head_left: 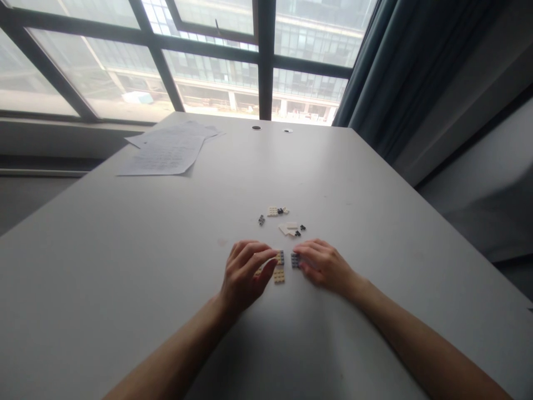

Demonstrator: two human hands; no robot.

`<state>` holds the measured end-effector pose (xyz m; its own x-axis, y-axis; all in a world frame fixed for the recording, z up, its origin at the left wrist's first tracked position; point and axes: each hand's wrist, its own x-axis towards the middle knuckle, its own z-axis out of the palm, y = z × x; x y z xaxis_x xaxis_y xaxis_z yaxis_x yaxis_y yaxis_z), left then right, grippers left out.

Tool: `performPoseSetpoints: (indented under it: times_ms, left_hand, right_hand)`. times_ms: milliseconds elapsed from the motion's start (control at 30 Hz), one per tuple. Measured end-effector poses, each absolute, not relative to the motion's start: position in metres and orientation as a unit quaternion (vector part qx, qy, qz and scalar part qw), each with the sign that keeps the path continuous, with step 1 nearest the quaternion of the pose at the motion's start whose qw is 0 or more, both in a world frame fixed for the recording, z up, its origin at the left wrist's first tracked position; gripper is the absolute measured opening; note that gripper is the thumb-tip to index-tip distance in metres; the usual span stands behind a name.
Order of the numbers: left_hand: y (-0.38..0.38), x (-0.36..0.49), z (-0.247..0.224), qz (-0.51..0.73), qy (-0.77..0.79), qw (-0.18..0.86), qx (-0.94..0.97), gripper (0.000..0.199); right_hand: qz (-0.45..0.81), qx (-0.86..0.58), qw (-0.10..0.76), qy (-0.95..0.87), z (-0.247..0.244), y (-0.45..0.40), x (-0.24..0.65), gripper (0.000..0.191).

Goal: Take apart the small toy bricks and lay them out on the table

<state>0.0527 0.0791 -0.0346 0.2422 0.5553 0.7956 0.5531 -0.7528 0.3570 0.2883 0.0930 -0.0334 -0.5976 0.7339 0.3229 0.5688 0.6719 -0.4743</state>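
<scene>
My left hand (245, 271) is closed, with thumb and forefinger pinching the left side of a tan-and-grey studded toy brick piece (280, 257). Across a narrow gap, my right hand (327, 262) has its thumb and fingers closed on a dark grey studded toy brick (295, 260), whose right side they cover. Just below the piece at my left hand lies a tan studded brick (278, 276). Another tan brick (258, 271) is mostly hidden behind my left thumb.
Beyond my hands on the white table (166, 250) lie smooth white tiles (290, 226), small black pieces (298, 233), a grey piece (261, 220) and a cream studded plate (272, 211). Paper sheets (166, 153) sit at the far left. Windows and a dark curtain (387, 72) stand behind.
</scene>
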Motion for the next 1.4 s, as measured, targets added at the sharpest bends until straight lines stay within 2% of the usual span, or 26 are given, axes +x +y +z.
performPoseSetpoints:
  times_ms: [133, 467, 733, 1000, 1233, 1400]
  left_hand:
    - [0.080, 0.051, -0.036, 0.514, 0.360, -0.001, 0.778, 0.021]
    - [0.082, 0.051, -0.035, 0.518, 0.369, -0.001, 0.772, 0.013]
    - [0.081, 0.052, -0.036, 0.519, 0.369, 0.005, 0.771, 0.016]
    - [0.082, 0.050, -0.034, 0.534, 0.402, 0.014, 0.744, 0.010]
    - [0.084, 0.048, -0.035, 0.556, 0.425, 0.041, 0.714, 0.013]
    - [0.084, 0.047, -0.035, 0.559, 0.424, 0.053, 0.710, 0.015]
  right_hand:
    - [0.172, -0.344, 0.244, -0.890, -0.028, 0.097, 0.292, 0.040]
    - [0.202, -0.389, 0.251, -0.863, -0.030, 0.094, 0.280, 0.032]
    - [0.210, -0.392, 0.258, -0.858, -0.032, 0.093, 0.279, 0.029]
    - [0.164, -0.445, 0.323, -0.819, -0.018, 0.129, 0.272, 0.029]
    - [0.141, -0.464, 0.244, -0.840, -0.022, 0.201, 0.232, 0.041]
    - [0.136, -0.459, 0.213, -0.852, -0.030, 0.218, 0.214, 0.040]
